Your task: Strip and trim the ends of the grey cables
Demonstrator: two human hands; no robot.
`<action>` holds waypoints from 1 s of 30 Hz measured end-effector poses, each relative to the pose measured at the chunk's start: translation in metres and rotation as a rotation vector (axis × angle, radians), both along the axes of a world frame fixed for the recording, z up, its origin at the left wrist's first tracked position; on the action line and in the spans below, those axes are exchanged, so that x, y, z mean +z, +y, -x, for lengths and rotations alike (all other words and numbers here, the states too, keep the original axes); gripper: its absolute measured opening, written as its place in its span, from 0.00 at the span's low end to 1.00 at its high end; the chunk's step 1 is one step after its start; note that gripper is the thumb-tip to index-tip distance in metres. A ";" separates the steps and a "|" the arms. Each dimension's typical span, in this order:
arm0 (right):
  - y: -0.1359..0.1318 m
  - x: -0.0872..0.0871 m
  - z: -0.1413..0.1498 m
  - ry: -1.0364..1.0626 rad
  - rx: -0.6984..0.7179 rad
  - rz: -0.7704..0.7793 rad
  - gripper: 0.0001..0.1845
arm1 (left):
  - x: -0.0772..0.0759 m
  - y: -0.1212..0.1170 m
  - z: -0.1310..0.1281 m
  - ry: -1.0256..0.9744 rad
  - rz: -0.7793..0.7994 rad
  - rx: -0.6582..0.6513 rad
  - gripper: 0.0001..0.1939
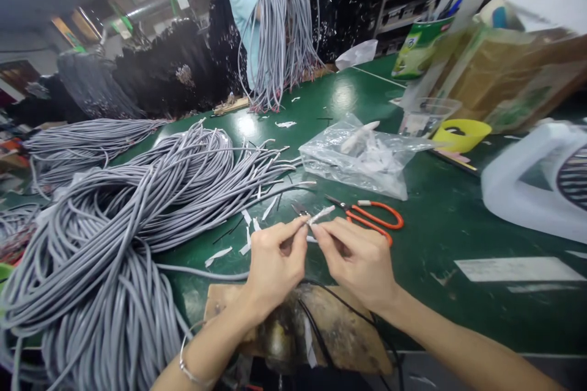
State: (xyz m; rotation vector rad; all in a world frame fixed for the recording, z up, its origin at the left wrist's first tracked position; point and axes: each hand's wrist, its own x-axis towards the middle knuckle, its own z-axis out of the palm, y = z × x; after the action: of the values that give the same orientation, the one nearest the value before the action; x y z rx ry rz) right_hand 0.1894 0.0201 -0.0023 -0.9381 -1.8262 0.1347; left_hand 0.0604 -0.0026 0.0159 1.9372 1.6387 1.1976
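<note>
My left hand (279, 263) is closed in a pinch, and a grey cable (206, 272) runs into it from the pile on the left. Close beside it, fingertips almost touching, my right hand (355, 259) pinches a white twisted strip (323, 214) at the cable's end. The exact join is hidden by the fingers. Just beyond the fingertips lies a metal tool tip (300, 209), its rest covered by my hands. Orange-handled scissors (376, 217) rest on the green table (431, 226) behind my right hand. White scraps (247, 238) are scattered by my left hand.
Large bundles of grey cable (105, 226) cover the left side. A clear plastic bag (362, 159) holds white pieces. On the right are a yellow container (461, 134), a white plastic jug (527, 177) and a cardboard box (513, 79). Across the table a person (247, 6) carries hanging cables.
</note>
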 end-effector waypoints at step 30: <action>0.010 0.006 -0.012 -0.089 -0.092 -0.214 0.13 | 0.002 0.023 0.014 -0.326 0.184 0.078 0.13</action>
State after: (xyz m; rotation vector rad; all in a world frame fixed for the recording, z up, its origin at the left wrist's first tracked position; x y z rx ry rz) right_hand 0.2018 0.0300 0.0037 -0.8862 -1.8329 -0.1589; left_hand 0.0461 0.0204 0.0175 1.4904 1.5981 1.2650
